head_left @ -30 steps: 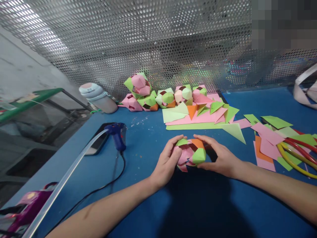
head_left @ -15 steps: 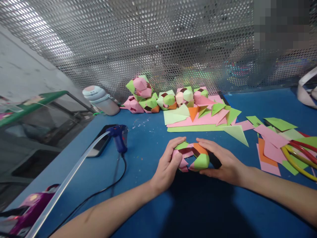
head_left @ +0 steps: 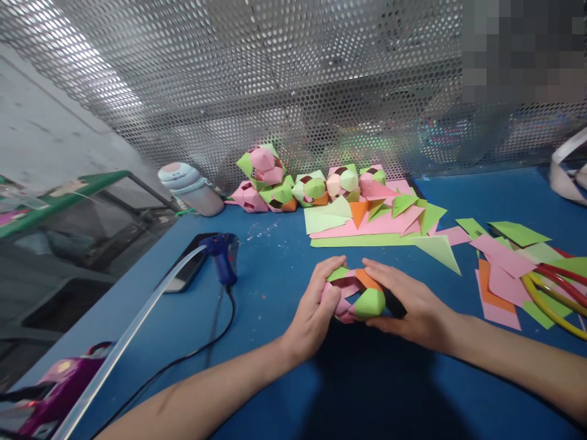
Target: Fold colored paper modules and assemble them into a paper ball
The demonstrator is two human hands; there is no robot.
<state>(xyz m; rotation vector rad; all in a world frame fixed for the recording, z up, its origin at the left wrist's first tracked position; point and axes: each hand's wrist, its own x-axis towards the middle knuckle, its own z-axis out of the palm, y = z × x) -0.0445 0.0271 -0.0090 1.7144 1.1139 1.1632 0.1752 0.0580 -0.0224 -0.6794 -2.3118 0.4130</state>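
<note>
A folded paper ball point(head_left: 356, 295) of pink, green and orange pieces rests on the blue table point(head_left: 367, 385), cupped between both hands. My left hand point(head_left: 315, 311) curls round its left side, fingers pressed on the pink flaps. My right hand point(head_left: 409, 302) wraps the right side, thumb under the green facet. Part of the ball is hidden by my fingers.
Several finished paper balls point(head_left: 293, 183) line the perforated metal wall. Loose coloured paper triangles point(head_left: 371, 220) lie behind my hands and more sheets point(head_left: 504, 269) to the right. A blue glue gun point(head_left: 222, 256) with cord, a phone point(head_left: 186, 272) and a bottle point(head_left: 190, 189) are on the left.
My hands have squeezed the paper ball closer together, closing the gap in its pink side. The view has shifted slightly.
</note>
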